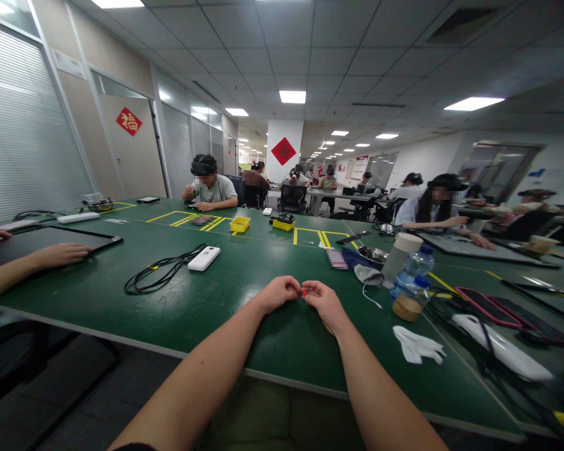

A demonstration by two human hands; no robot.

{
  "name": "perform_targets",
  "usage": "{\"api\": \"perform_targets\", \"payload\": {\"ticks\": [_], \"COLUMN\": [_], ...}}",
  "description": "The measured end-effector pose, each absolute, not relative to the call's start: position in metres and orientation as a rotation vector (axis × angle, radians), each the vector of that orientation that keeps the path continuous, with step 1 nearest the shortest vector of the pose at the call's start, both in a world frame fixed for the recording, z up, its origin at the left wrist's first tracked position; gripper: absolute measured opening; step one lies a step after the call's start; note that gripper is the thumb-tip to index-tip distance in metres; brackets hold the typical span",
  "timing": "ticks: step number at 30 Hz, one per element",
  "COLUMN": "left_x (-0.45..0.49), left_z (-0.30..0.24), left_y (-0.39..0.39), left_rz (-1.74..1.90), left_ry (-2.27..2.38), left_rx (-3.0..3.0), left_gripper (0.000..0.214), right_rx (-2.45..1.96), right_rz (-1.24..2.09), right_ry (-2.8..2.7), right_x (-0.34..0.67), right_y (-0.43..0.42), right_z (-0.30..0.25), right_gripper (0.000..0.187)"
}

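Both my hands meet over the green table (pixel 244 326), close in front of me. A small orange-red piece (pixel 304 292) shows between my fingertips, too small for me to tell its kind. My right hand (pixel 325 303) pinches it with bent fingers. Curled beside it, my left hand (pixel 281 293) has its thumb and fingers together, almost touching the piece. Whatever lies between the left fingertips is hidden.
Left of my hands lie a white power bank (pixel 204 257) and a coiled black cable (pixel 157 275). To the right are bottles (pixel 411 275), a metal bowl (pixel 372 255) and a white glove (pixel 418 346). Yellow trays (pixel 240 225) stand farther back. Another person's hand (pixel 66 254) rests at left.
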State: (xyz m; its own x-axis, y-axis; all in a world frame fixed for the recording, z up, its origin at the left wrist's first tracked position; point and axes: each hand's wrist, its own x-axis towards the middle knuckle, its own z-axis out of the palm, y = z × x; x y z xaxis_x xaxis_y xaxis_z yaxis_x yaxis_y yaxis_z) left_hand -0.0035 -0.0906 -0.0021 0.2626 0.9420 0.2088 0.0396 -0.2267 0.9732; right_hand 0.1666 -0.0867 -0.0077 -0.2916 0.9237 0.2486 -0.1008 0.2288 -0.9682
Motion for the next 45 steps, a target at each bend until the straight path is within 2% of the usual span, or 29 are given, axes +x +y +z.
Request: {"api": "perform_targets", "payload": {"ticks": [12, 22, 28, 33, 38, 45], "left_x": [-0.004, 0.0, -0.001, -0.003, -0.002, -0.004], "left_z": [-0.002, 0.006, 0.004, -0.002, 0.0, -0.001], "left_y": [-0.09, -0.097, -0.095, -0.091, -0.091, -0.091], "left_rz": [1.102, 1.029, 1.084, 1.143, 1.085, 1.128], "left_ry": [0.892, 0.856, 0.837, 0.837, 0.8, 0.89], "left_rx": [1.497, 1.51, 1.482, 1.385, 1.452, 1.5], "left_gripper": [0.021, 0.028, 0.017, 0.022, 0.03, 0.024], "right_rx": [-0.841, -0.886, -0.916, -0.889, -0.911, -0.895], "right_rz": [1.263, 1.216, 1.187, 1.301, 1.274, 1.358], "right_ry": [-1.472, -1.497, -1.442, -1.354, -1.363, -1.29], "right_x": [0.166, 0.166, 0.167, 0.168, 0.169, 0.167], "right_y": [-0.085, -0.087, -0.083, -0.081, -0.08, -0.085], "right_z": [-0.008, -0.007, -0.01, -0.012, -0.011, -0.006], "right_gripper": [0.034, 0.025, 0.016, 0.021, 0.024, 0.026]}}
